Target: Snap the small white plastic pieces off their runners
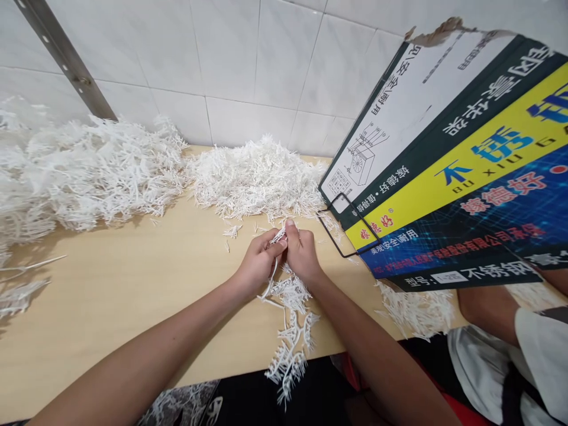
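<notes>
My left hand [262,254] and my right hand [302,251] meet above the tabletop, fingers pinched together on a branched white plastic sprig [293,290]. Its upper tips poke out between both thumbs. From there the thin stems and needle-like clusters trail down toward me, and the lowest part hangs past the table's front edge. Just behind my hands lies a heap of small white plastic pieces [260,177], with a few stray bits scattered around its foot. What the fingertips hold exactly is partly hidden by the thumbs.
A larger pile of white branched sprigs [102,171] covers the left back of the table [133,278]. At right, a printed cardboard box [444,165] leans beside a black wire frame [348,225]. Beyond it are another person's arm [488,310] and more white pieces [419,310]. Tiled wall [231,53] behind.
</notes>
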Demonstrator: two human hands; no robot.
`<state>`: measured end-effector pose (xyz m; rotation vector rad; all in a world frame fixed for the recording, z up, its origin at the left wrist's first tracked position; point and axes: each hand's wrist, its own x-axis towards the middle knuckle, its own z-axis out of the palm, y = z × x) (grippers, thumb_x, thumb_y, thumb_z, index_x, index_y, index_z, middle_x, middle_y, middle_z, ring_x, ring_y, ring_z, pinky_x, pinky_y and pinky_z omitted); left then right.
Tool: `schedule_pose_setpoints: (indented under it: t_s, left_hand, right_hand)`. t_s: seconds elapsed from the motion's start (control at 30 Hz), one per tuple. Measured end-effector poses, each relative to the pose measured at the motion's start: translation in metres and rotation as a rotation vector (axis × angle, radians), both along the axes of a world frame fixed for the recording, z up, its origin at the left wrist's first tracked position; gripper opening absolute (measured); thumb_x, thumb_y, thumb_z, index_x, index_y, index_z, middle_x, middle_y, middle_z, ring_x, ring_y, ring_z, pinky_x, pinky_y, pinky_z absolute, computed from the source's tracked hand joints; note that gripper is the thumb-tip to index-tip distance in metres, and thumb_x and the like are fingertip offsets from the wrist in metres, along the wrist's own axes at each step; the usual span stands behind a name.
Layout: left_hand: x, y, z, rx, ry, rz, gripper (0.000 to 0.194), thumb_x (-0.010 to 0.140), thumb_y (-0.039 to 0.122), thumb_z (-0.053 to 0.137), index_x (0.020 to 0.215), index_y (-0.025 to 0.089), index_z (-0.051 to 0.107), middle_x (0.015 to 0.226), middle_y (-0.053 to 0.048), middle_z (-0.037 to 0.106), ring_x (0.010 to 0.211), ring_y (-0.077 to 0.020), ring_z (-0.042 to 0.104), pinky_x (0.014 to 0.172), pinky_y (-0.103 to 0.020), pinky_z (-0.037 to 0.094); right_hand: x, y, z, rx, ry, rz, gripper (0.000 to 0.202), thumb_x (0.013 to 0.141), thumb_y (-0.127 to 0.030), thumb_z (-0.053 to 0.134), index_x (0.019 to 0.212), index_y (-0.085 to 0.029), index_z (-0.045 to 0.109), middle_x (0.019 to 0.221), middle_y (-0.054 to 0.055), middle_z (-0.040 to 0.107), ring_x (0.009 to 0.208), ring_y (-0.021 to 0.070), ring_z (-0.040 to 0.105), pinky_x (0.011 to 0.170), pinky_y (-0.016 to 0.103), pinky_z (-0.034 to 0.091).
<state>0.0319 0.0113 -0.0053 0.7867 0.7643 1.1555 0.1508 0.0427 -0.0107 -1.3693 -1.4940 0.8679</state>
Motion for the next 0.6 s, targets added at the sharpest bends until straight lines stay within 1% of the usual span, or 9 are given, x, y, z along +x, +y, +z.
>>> schedule_pose_setpoints:
  t_s: [0.1,0.2,0.27,0.37,0.43,0.5,0.53,0.6]
  left_hand:
    - [-0.001,0.001,0.001,-0.021,-0.023,-0.019,0.038,0.078,0.038,0.082,0.074,0.022,0.048,0.049,0.009,0.04,0.039,-0.0069,0.032,0.04,-0.023,0.021]
    - [0.0,0.002,0.001,-0.027,-0.036,-0.035,0.039,0.078,0.037,0.081,0.073,0.022,0.046,0.046,0.009,0.038,0.037,-0.0072,0.031,0.038,-0.022,0.02]
    - [0.002,0.003,0.001,-0.031,-0.046,-0.023,0.038,0.078,0.035,0.08,0.073,0.022,0.045,0.045,0.009,0.039,0.037,-0.0072,0.032,0.038,-0.022,0.021]
    - [0.002,0.0,0.001,-0.045,-0.042,-0.005,0.038,0.077,0.036,0.08,0.073,0.022,0.046,0.045,0.009,0.042,0.038,-0.0077,0.035,0.039,-0.021,0.024]
    - [0.0,-0.005,0.002,-0.076,-0.005,-0.005,0.038,0.074,0.037,0.082,0.073,0.021,0.047,0.045,0.009,0.04,0.038,-0.0068,0.033,0.039,-0.021,0.022]
    - [-0.003,-0.01,0.002,-0.108,0.039,-0.01,0.038,0.074,0.039,0.083,0.075,0.021,0.049,0.046,0.011,0.036,0.037,-0.0049,0.027,0.039,-0.02,0.017]
    - [-0.004,-0.011,0.002,-0.118,0.048,-0.005,0.038,0.076,0.041,0.082,0.077,0.021,0.05,0.046,0.012,0.033,0.037,-0.0044,0.023,0.038,-0.02,0.016]
    - [-0.005,-0.011,0.003,-0.114,0.063,0.028,0.038,0.079,0.045,0.08,0.08,0.022,0.05,0.046,0.012,0.031,0.036,-0.0046,0.021,0.037,-0.019,0.014]
  right_hand:
    - [0.001,0.004,0.0,-0.107,0.141,0.054,0.065,0.094,-0.072,0.048,0.054,-0.02,0.05,0.051,0.001,0.053,0.05,0.014,0.05,0.049,0.027,0.037]
    - [0.001,0.005,-0.001,-0.122,0.188,0.055,0.064,0.092,-0.072,0.052,0.055,-0.02,0.053,0.051,0.0,0.055,0.05,0.0144,0.052,0.05,0.027,0.039]
    - [0.001,0.005,-0.001,-0.114,0.194,0.043,0.063,0.092,-0.071,0.054,0.055,-0.02,0.054,0.052,0.001,0.057,0.051,0.0149,0.053,0.052,0.027,0.041]
    - [0.004,0.01,-0.001,-0.128,0.237,-0.022,0.061,0.09,-0.07,0.057,0.057,-0.019,0.058,0.055,0.003,0.063,0.053,0.016,0.058,0.053,0.028,0.044]
    - [0.011,0.017,0.001,-0.173,0.36,-0.097,0.063,0.091,-0.072,0.053,0.06,-0.018,0.063,0.057,0.006,0.066,0.052,0.0168,0.06,0.052,0.029,0.046]
    - [0.018,0.025,0.002,-0.212,0.506,-0.137,0.068,0.091,-0.075,0.046,0.064,-0.016,0.067,0.059,0.009,0.069,0.048,0.0172,0.06,0.048,0.029,0.048]
    - [0.021,0.028,0.003,-0.225,0.542,-0.121,0.069,0.091,-0.076,0.045,0.066,-0.016,0.068,0.059,0.01,0.069,0.045,0.017,0.059,0.045,0.029,0.047]
    - [0.023,0.031,0.003,-0.217,0.526,-0.05,0.067,0.089,-0.075,0.05,0.07,-0.014,0.07,0.058,0.009,0.068,0.042,0.0149,0.056,0.04,0.027,0.042]
